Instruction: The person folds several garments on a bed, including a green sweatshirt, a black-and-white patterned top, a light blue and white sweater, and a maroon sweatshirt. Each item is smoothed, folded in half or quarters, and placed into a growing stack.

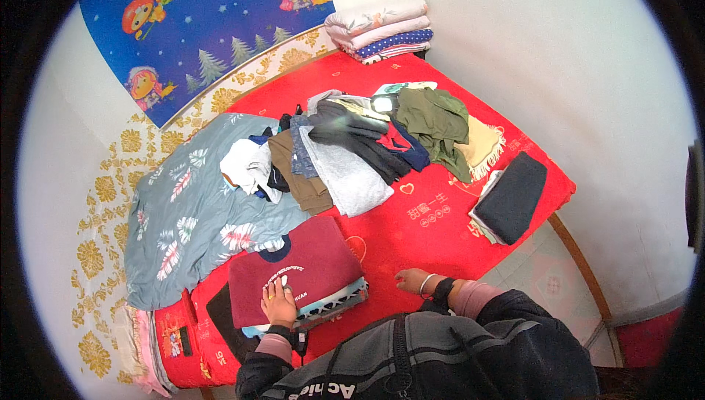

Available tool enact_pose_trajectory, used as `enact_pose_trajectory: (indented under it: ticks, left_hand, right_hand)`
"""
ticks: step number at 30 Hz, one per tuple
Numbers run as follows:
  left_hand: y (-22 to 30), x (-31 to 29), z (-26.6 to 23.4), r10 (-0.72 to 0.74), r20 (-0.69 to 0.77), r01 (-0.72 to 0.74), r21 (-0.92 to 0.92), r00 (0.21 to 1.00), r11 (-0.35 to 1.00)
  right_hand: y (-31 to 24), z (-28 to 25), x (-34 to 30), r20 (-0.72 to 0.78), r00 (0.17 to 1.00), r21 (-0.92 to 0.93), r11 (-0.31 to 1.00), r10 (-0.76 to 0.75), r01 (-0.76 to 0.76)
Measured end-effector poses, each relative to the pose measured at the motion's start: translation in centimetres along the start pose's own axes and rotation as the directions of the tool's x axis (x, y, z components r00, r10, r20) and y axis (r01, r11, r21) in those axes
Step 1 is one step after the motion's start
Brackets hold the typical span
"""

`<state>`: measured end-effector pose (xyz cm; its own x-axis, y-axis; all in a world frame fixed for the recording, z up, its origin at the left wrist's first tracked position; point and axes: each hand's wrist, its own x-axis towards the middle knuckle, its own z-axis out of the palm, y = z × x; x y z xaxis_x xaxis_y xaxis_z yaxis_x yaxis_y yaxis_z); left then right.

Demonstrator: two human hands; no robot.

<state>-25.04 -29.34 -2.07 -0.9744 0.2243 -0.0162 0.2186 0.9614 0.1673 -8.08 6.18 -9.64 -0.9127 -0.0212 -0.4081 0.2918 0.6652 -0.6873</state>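
Observation:
My left hand (pixel 279 304) lies flat on a folded maroon sweatshirt (pixel 316 264) with fingers stretched out. That sweatshirt tops a stack of folded clothes (pixel 345 298) near the bed's front edge, with light blue and dark patterned layers under it. To the right of the stack, my right hand (pixel 413 280) is low over the red bedspread (pixel 396 246), empty, its fingers loosely bent. A bracelet and a dark band circle the right wrist. Beyond both hands lies a loose heap of clothes, including light grey trousers (pixel 352 179), a brown garment (pixel 297 172) and an olive green jacket (pixel 437 124).
A grey-blue leaf-patterned cloth (pixel 183 216) spreads over the bed's left side. Folded dark clothes (pixel 512 198) lie near the right edge. Folded quilts (pixel 382 29) are piled at the far corner, beside walls. A black flat item (pixel 228 319) sticks out left of the stack.

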Motion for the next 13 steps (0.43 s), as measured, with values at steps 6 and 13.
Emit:
enact_pose_trajectory:
  ticks: [6, 13]
  left_hand:
    - [2.9, 0.1, -1.4, 0.223, -0.068, -0.223, 0.003, 0.972, 0.975]
    - [10.7, 1.2, 1.1, 0.85, -0.041, -0.76, -0.472, 0.525, 0.447]
  right_hand:
    - [1.9, 2.2, -2.1, -0.057, 0.998, 0.059, 0.998, 0.038, -0.035]
    - [4.4, 6.2, -5.9, -0.159, 0.946, 0.252, 0.938, 0.284, -0.239]
